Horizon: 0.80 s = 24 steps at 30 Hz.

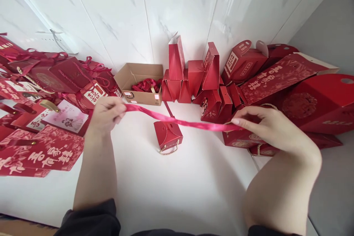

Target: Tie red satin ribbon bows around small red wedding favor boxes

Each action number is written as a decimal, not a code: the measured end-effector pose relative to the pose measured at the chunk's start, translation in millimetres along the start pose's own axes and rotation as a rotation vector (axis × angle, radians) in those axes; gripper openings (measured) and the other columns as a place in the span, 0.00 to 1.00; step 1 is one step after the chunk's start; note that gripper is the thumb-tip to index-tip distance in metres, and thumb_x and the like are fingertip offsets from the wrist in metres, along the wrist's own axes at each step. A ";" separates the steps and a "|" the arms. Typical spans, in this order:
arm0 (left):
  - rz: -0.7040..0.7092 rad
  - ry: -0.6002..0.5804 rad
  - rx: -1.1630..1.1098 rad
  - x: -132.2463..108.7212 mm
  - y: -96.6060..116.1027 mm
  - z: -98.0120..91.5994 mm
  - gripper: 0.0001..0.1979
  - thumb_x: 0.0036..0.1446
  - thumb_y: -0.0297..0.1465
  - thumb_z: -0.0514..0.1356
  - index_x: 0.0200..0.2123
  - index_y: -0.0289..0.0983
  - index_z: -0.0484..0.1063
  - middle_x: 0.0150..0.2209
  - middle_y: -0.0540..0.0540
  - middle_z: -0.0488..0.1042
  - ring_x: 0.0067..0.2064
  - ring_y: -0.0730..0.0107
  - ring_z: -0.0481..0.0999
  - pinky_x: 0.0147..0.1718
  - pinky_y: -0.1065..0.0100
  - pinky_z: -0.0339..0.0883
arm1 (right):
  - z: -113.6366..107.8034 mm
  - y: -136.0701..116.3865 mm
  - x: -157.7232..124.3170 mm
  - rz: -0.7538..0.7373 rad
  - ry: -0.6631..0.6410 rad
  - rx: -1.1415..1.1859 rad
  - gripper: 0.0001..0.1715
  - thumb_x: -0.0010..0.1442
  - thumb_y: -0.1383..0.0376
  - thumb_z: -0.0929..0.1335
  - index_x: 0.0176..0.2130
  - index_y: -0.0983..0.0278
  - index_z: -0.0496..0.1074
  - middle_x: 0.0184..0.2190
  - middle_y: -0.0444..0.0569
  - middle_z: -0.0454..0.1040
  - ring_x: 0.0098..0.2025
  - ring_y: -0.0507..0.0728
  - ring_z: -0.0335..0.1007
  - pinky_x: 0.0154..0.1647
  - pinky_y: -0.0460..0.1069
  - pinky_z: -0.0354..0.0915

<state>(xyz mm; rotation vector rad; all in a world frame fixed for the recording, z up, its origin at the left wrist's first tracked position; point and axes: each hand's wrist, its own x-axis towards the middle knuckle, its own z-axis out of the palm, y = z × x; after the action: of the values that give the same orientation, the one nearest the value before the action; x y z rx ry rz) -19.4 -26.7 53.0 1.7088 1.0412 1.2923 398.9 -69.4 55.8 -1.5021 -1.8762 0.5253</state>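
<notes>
You stretch a flat, pink-red ribbon (179,121) taut at centre frame, your left hand (106,112) at 9 o'clock and right hand (265,125) at 3 o'clock each pinching an end. Beneath it sits a closed red gift box (167,135); at 11 o'clock beyond, an open cardboard box (143,97) holds red ribbons (146,84).

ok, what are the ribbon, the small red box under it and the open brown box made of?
Ribbon: probably satin fabric; thin, flat, slight sheen.
Small red box: folded card, fairly matte, creased flaps; twisted cord handle.
Brown box: likely corrugated cardboard, plain kraft brown, unprinted inside.
</notes>
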 end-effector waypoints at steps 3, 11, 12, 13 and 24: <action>-0.230 -0.272 0.244 -0.9 11.3 36.1 0.19 0.53 0.40 0.66 0.17 0.34 0.70 0.13 0.52 0.65 0.16 0.80 0.60 0.17 0.74 0.51 | 16.3 -18.6 2.3 -0.043 -0.087 0.118 0.17 0.61 0.51 0.68 0.44 0.58 0.76 0.43 0.48 0.77 0.40 0.57 0.74 0.38 0.50 0.68; -0.430 -0.716 0.122 -11.8 23.8 91.3 0.13 0.55 0.41 0.64 0.33 0.35 0.77 0.25 0.46 0.76 0.25 0.70 0.74 0.24 0.70 0.68 | 107.4 -60.3 21.8 -0.123 -0.707 0.689 0.19 0.67 0.49 0.62 0.43 0.62 0.68 0.35 0.46 0.74 0.35 0.53 0.71 0.36 0.48 0.67; -0.437 -0.701 0.133 -12.3 24.1 88.7 0.14 0.54 0.41 0.64 0.32 0.35 0.77 0.25 0.46 0.76 0.25 0.70 0.74 0.24 0.70 0.68 | 110.5 -59.4 22.2 -0.090 -0.735 0.693 0.19 0.66 0.49 0.63 0.39 0.62 0.68 0.30 0.44 0.72 0.28 0.50 0.67 0.29 0.46 0.64; -0.444 -0.687 0.151 -12.1 24.3 85.4 0.14 0.54 0.41 0.65 0.31 0.35 0.77 0.24 0.46 0.76 0.24 0.71 0.73 0.24 0.71 0.68 | 111.2 -57.5 22.4 -0.075 -0.747 0.688 0.19 0.65 0.50 0.64 0.36 0.63 0.67 0.26 0.41 0.69 0.23 0.48 0.61 0.24 0.44 0.59; -0.413 -0.583 0.245 -6.5 17.1 80.4 0.18 0.60 0.43 0.58 0.27 0.35 0.75 0.25 0.45 0.77 0.26 0.70 0.75 0.25 0.70 0.67 | 112.8 -49.7 25.3 -0.064 -0.554 0.734 0.17 0.65 0.51 0.64 0.39 0.62 0.67 0.34 0.46 0.70 0.33 0.52 0.65 0.36 0.48 0.63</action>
<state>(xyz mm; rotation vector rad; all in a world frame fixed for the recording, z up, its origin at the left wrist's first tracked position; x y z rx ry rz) 60.6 -46.3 48.5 1.7681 1.1371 0.3788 281.2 -47.1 17.1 -0.8454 -1.7887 1.5215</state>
